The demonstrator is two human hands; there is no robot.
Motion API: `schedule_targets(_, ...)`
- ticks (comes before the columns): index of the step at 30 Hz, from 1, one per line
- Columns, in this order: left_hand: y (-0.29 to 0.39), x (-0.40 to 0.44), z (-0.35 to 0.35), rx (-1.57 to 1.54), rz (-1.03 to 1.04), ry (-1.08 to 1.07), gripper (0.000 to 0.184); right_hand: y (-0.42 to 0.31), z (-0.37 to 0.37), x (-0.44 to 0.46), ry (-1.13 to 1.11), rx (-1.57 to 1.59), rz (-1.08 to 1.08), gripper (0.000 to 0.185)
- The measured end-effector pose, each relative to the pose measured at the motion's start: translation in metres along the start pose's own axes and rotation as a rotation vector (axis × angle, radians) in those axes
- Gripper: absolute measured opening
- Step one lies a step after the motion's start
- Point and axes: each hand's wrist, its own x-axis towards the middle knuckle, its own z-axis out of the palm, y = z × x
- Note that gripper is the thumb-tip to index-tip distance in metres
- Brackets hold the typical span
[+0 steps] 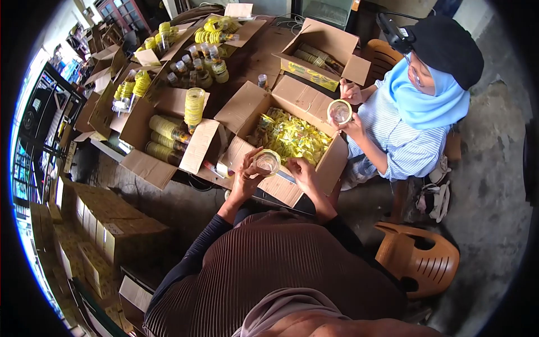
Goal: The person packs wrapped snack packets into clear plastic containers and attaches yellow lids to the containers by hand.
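My left hand (248,174) is wrapped round a clear round cup (266,162) with a yellow rim, its open end facing up. My right hand (304,175) is just right of the cup, fingers bent together at the near edge of the open carton; whatever they hold is too small to make out. Small yellow packets (295,136) fill the open carton (242,114) in front of me. A co-worker's hands (352,126) hold a similar cup (339,112) beyond the carton's right side.
Left of the packets, a carton (137,126) holds stacked yellow-rimmed cups; a tall stack (194,106) stands beside it. Clear jars (196,64) stand farther back. Another carton (315,78) lies at the back. The co-worker (412,121) sits at right, near an orange chair (418,259).
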Motion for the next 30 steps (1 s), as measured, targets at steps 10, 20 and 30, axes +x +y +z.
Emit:
schedule_targets(10,0.005,-0.002,-0.010,0.096,-0.039,-0.067,0.029,-0.019,0.007,0.011,-0.212,0.563,0.072,0.019)
schedule_targets(20,-0.016,0.023,-0.016,0.170,-0.056,-0.120,0.011,-0.035,0.015,0.024,-0.153,0.456,0.055,0.015)
schedule_targets(30,-0.012,0.061,-0.077,-0.210,-0.187,-0.142,0.012,-0.007,-0.022,0.060,0.277,0.497,0.022,0.006)
